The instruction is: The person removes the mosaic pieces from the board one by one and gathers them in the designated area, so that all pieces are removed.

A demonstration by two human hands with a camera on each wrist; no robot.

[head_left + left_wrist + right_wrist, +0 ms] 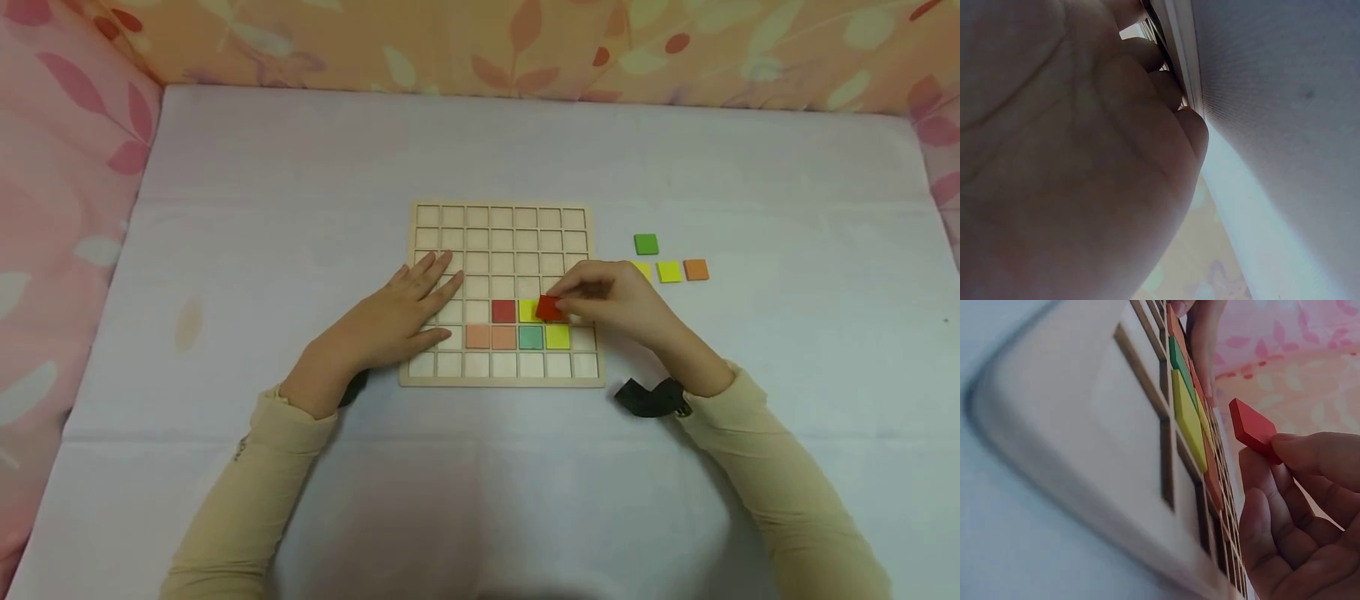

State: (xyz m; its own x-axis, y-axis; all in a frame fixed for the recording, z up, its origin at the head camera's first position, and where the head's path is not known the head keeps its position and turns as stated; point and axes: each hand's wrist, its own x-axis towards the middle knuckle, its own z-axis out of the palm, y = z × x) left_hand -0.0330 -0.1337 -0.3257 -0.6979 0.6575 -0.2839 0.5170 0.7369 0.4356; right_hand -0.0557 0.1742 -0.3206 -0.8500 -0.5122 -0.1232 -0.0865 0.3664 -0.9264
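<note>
Your right hand point(621, 302): red tile point(549, 309) pinched between thumb and fingers, above the board point(501, 382); your left hand point(392, 319): fingers spread on the board's left side, grasping nothing; right of the board: green tile point(646, 244), orange tile point(696, 269), yellow tiles point(669, 272).

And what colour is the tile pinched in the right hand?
The tile is plain red; it shows best in the right wrist view.
</note>
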